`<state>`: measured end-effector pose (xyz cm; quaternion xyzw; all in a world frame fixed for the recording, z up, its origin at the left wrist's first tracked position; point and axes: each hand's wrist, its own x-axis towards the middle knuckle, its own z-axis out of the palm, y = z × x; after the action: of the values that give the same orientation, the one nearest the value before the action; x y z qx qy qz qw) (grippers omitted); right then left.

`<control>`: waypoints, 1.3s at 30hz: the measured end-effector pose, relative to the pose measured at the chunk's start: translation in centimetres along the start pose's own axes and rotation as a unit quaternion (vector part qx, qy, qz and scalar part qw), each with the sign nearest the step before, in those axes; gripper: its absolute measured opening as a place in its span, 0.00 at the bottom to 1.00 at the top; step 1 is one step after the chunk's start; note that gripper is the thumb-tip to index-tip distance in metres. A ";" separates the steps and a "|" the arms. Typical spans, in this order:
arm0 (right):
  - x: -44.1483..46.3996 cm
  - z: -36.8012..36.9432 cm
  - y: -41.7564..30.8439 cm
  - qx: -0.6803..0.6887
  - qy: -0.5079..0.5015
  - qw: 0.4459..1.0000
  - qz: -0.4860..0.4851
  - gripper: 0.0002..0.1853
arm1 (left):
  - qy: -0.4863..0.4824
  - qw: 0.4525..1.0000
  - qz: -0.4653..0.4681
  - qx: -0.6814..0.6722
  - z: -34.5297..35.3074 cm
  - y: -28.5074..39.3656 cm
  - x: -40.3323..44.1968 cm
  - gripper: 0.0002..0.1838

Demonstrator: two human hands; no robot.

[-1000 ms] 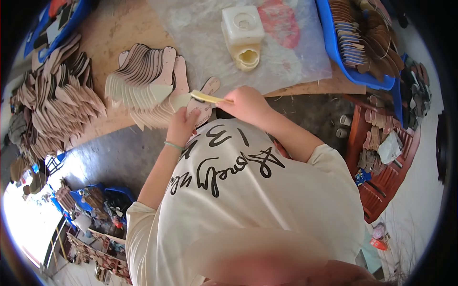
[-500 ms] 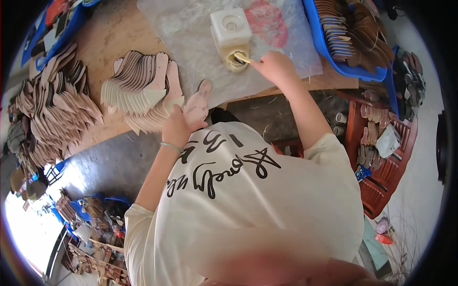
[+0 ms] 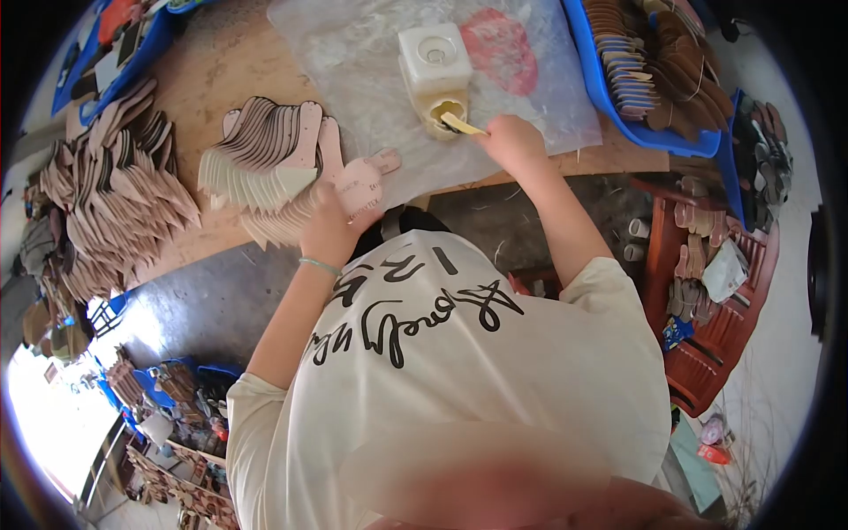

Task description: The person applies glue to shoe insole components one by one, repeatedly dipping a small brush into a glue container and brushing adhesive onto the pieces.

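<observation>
My left hand (image 3: 329,228) is closed on the edge of a pale pink insole (image 3: 360,187), which has printed marks and a narrow end turned up to the right. In my right hand (image 3: 517,146) is a brush (image 3: 465,126) with a yellowish handle. The brush's far end sits inside the cut opening of a white plastic jug (image 3: 436,60), and its tip is hidden there. Beyond my left hand, a fanned row of pinkish insoles (image 3: 283,128) with cream ends lies on the wooden table (image 3: 212,62).
A clear plastic sheet (image 3: 353,53) with a pink patch covers part of the table under the jug. More layered pieces (image 3: 115,194) lie at the left. A blue bin (image 3: 676,140) of brown soles stands at the right, above a reddish wooden rack (image 3: 707,367).
The insole in my left hand has turned, its narrow end swinging to the right. My right hand and the brush handle have dropped slightly. The whole view has shifted a little.
</observation>
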<state>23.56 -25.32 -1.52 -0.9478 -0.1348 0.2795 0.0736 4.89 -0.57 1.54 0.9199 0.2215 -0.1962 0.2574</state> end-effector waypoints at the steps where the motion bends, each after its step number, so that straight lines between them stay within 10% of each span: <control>1: -0.1 0.3 0.1 0.002 -0.004 1.000 0.000 0.19 | 0.033 0.998 0.050 -0.008 0.4 -0.8 0.1 0.32; 14: -4.9 5.8 0.4 0.364 -0.036 0.929 -0.052 0.23 | -0.014 0.989 0.102 0.110 -0.1 -3.1 6.8 0.13; 20: -6.9 12.1 -3.3 0.534 -0.056 0.840 -0.074 0.22 | -0.252 0.886 -0.224 -0.318 -2.9 -0.9 8.2 0.16; 31: -7.5 15.2 -4.6 0.454 -0.141 0.879 -0.036 0.21 | -0.283 0.841 -0.238 -0.395 -1.7 -3.2 7.9 0.14; 39: -6.4 14.8 -3.2 0.262 0.090 0.958 -0.071 0.23 | -0.303 0.834 -0.244 -0.392 -1.4 -3.6 7.8 0.18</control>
<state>9.60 -23.22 -9.88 -0.9046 -0.1166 0.2129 0.3504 9.81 5.39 -2.39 0.5522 0.4086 -0.4180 0.5945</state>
